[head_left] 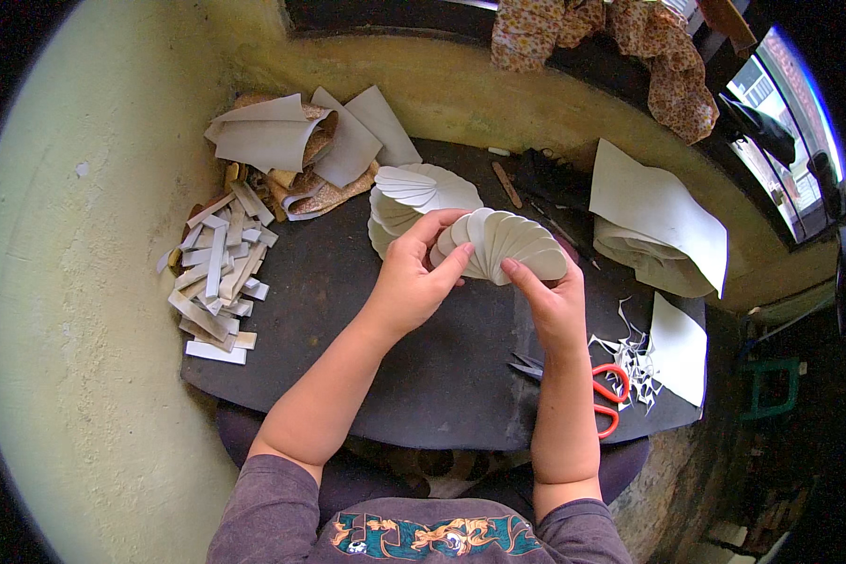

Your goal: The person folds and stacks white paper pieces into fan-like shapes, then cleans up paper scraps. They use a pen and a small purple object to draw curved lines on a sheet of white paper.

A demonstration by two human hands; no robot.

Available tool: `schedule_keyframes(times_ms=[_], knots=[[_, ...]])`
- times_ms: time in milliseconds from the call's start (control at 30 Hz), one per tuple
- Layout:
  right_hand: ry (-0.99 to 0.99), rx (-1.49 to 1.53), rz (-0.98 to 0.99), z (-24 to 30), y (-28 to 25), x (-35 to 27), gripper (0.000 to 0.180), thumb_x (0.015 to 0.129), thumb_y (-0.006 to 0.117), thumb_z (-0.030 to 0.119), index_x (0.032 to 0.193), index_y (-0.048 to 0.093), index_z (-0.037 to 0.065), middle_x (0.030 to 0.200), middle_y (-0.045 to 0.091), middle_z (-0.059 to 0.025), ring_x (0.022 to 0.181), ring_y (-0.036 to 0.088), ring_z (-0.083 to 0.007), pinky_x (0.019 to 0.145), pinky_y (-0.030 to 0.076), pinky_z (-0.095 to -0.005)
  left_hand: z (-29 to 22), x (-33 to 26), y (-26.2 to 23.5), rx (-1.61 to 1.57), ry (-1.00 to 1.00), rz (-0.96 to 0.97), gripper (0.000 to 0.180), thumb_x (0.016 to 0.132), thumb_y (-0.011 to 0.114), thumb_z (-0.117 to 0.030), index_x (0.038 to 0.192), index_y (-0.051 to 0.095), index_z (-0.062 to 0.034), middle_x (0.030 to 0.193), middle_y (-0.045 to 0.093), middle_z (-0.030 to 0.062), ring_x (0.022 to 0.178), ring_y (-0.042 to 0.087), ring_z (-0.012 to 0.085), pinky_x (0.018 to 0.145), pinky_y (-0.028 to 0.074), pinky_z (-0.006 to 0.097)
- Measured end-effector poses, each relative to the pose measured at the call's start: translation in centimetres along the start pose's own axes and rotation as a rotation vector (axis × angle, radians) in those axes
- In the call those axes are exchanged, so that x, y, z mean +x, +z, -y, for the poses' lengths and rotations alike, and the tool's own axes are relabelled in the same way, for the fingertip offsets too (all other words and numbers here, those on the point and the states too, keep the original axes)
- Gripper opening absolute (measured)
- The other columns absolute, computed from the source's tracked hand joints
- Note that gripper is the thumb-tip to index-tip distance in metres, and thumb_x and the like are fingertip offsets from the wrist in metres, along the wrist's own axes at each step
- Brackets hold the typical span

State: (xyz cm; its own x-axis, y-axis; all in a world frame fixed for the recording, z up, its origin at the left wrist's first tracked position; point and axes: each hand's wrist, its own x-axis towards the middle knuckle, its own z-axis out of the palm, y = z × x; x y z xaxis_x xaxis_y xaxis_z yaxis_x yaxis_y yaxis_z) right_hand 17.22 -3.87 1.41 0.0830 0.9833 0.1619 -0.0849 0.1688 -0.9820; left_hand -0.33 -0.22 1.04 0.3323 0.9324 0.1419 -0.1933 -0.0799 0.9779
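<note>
A fan of white, rounded cut pieces (500, 242), like thin card or sheet material, is spread between my two hands above the dark table. My left hand (414, 268) grips its left end between thumb and fingers. On the right end, my right hand (550, 293) presses its thumb on the front, its fingers mostly hidden behind. Just beyond my left hand lies a ring-like arrangement of similar overlapping white pieces (423, 185). Scissors with red-orange handles (611, 404) rest on the table beside my right forearm, which covers part of them.
Folded pale sheets with brown backs (268, 136) and a heap of off-white strips (218, 258) lie at the left. Curled white sheets (658, 221), a flat white piece (679, 343) and thin offcuts (634, 362) are at the right. A brown-handled tool (507, 185) lies at the back of the table (423, 395).
</note>
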Motion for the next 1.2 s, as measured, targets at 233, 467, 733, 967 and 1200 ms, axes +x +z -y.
schedule_keyframes(times_ms=[233,467,733,967,1200], knots=[[-0.007,-0.05,-0.01,0.1,0.0,0.0,0.031,0.081,0.07,0.005,0.109,0.059,-0.002,0.098,0.065,-0.0058,0.089,0.061,-0.0121,0.078,0.049,-0.0255,-0.2,0.0,0.0,-0.018,-0.004,0.015,0.033,0.09,0.058,-0.008,0.121,0.05,-0.005,0.107,0.06,0.0038,0.09,0.058,0.0081,0.068,0.051,0.022],[-0.01,-0.148,0.034,0.1,0.1,-0.2,0.029,0.08,0.071,0.006,0.105,0.06,-0.001,0.095,0.065,-0.005,0.085,0.061,-0.0108,0.075,0.049,-0.0251,0.4,0.2,-0.1,-0.033,0.075,0.015,0.025,0.089,0.061,-0.014,0.111,0.057,-0.0021,0.092,0.062,0.0012,0.08,0.056,0.0066,0.073,0.046,0.023],[0.064,-0.05,0.045,0.2,1.0,-0.3,0.023,0.081,0.072,0.011,0.099,0.063,-0.001,0.089,0.066,-0.0038,0.082,0.06,-0.0091,0.074,0.048,-0.0241,0.3,0.3,-0.8,0.09,0.042,0.01,0.024,0.09,0.062,-0.024,0.095,0.067,-0.0006,0.086,0.066,0.0011,0.08,0.058,0.0078,0.072,0.047,0.024],[0.143,-0.071,0.177,-1.1,1.1,-0.3,0.024,0.088,0.065,0.018,0.099,0.065,-0.003,0.091,0.068,-0.0067,0.084,0.062,-0.0126,0.076,0.049,-0.0268,-0.1,0.3,-0.6,-0.009,0.05,-0.074,0.025,0.09,0.062,-0.023,0.096,0.067,0.0007,0.085,0.067,0.0026,0.076,0.059,0.0071,0.07,0.047,0.023],[0.132,0.121,0.187,-1.1,2.0,-0.3,0.024,0.091,0.06,0.015,0.099,0.063,-0.007,0.092,0.068,-0.009,0.083,0.064,-0.0158,0.074,0.052,-0.0289,0.6,0.4,-0.4,0.019,0.08,-0.096,0.025,0.09,0.062,-0.023,0.095,0.068,0.0008,0.085,0.067,0.0028,0.076,0.058,0.0072,0.069,0.047,0.023]])
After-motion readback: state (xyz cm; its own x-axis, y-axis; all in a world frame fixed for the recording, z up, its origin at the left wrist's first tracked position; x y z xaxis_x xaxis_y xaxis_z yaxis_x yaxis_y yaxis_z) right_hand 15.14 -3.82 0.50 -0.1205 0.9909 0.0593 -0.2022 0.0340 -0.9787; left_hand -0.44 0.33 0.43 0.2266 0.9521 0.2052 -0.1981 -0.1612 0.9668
